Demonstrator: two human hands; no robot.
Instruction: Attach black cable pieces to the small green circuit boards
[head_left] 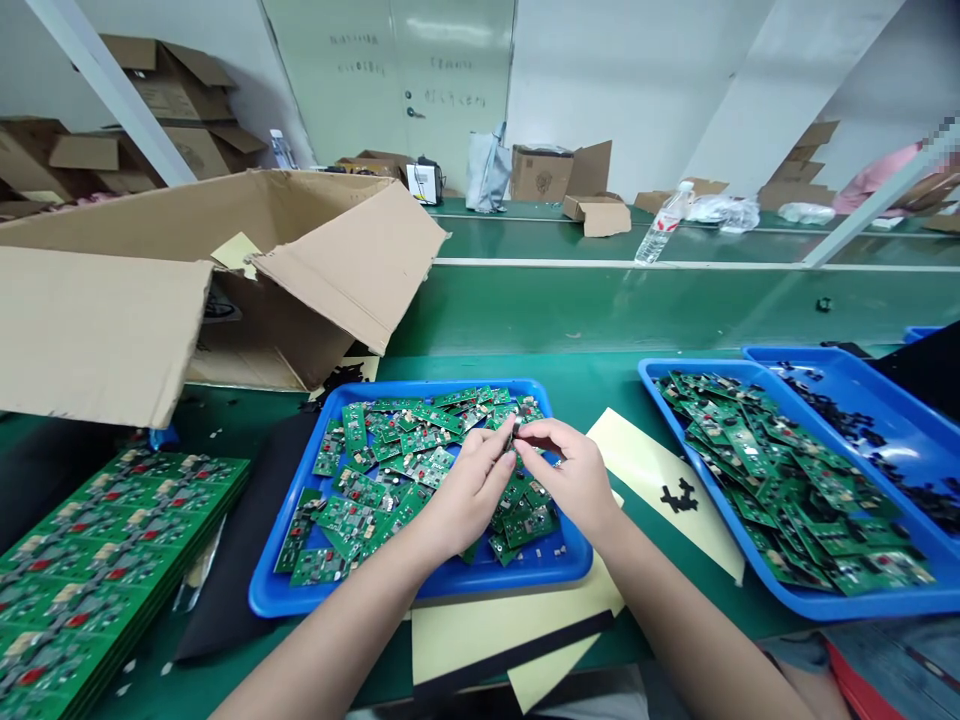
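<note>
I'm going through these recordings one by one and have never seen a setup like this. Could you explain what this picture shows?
There is no machine here: a person works with two bare hands, and the single picture comes from a camera worn on their head, looking forward and down. The left hand and right hand meet over a blue tray of small green circuit boards. Their fingers pinch a small dark piece, too small to make out fully. On the green table, larger board panels are stacked to the left, with an open cardboard box behind them. To the right are yellow paper bearing black bits and another blue tray of boards.
</note>
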